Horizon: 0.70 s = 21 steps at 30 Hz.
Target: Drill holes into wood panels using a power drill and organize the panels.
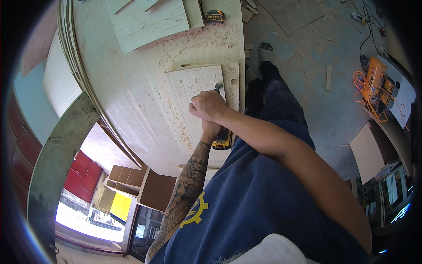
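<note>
A cordless drill with a yellow and black battery (pixel 222 141) is held over a pale wooden board (pixel 189 83). Its dark bit (pixel 219 86) meets the board close to the right edge. My left hand (pixel 211 129), on the tattooed arm, is closed round the drill's handle, its fingers mostly hidden. Crossing above it, my right hand (pixel 208 105) is clenched over the drill body and covers most of it. Under this board lies another one (pixel 233 99) with a round hole by its corner. Wood shavings lie scattered over the board.
The boards rest on a large wooden worktop (pixel 118 101) strewn with sawdust. A tape measure (pixel 215 16) and cut panels (pixel 149 26) lie at its far end. On the right stands an orange machine (pixel 377 81) with a coiled hose. My foot (pixel 266 53) is on the scrap-littered floor (pixel 316 53).
</note>
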Each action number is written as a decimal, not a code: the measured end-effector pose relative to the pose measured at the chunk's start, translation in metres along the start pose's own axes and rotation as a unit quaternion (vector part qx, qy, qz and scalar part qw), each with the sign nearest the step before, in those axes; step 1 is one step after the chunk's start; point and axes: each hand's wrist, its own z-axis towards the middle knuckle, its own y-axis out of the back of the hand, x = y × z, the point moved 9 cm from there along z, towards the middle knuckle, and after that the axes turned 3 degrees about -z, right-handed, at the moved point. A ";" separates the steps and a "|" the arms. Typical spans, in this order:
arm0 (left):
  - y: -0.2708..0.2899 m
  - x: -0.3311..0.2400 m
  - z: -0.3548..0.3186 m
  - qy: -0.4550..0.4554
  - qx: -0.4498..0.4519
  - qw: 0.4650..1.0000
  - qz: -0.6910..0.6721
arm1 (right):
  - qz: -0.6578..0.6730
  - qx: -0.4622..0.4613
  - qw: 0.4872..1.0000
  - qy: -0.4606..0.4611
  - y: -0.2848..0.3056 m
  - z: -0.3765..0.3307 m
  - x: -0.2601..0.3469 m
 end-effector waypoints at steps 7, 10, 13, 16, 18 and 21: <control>-0.002 -0.008 -0.001 -0.082 -0.022 0.996 0.021 | 0.005 -0.070 0.997 0.016 0.012 -0.017 -0.004; 0.001 0.005 -0.004 -0.079 -0.027 0.997 0.004 | 0.017 -0.073 0.996 0.045 0.007 -0.016 0.008; 0.006 0.008 -0.003 -0.059 -0.006 0.998 -0.001 | -0.008 -0.024 1.000 0.011 -0.006 -0.003 0.010; 0.011 -0.007 -0.001 -0.018 0.018 0.999 -0.022 | -0.020 0.041 0.998 -0.031 -0.015 0.009 0.002; 0.016 -0.015 -0.001 0.011 0.017 0.998 -0.059 | -0.014 0.054 0.998 -0.042 -0.013 0.017 0.000; 0.019 -0.021 0.002 0.049 0.032 0.997 -0.043 | -0.008 0.078 0.995 -0.065 -0.008 0.023 -0.004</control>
